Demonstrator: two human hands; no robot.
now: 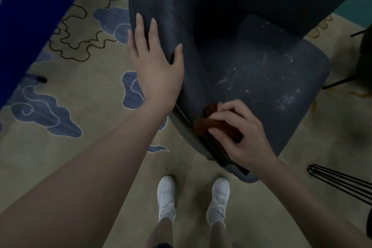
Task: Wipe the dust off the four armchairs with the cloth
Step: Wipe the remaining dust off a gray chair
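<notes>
A dark blue-grey armchair [261,62] fills the upper middle and right of the head view, its seat speckled with white dust. My left hand [155,60] rests flat on the chair's left arm, fingers straight and spread. My right hand [239,133] grips a bunched brown cloth [209,125] and presses it against the seat's near left edge, beside the arm. Most of the cloth is hidden under my fingers.
A blue panel [30,16] stands at the upper left. Black metal legs [342,181] of other furniture show at the right, and a dark object [365,56] at the right edge. Beige carpet [90,90] with blue cloud shapes lies below. My white shoes [193,197] stand just before the chair.
</notes>
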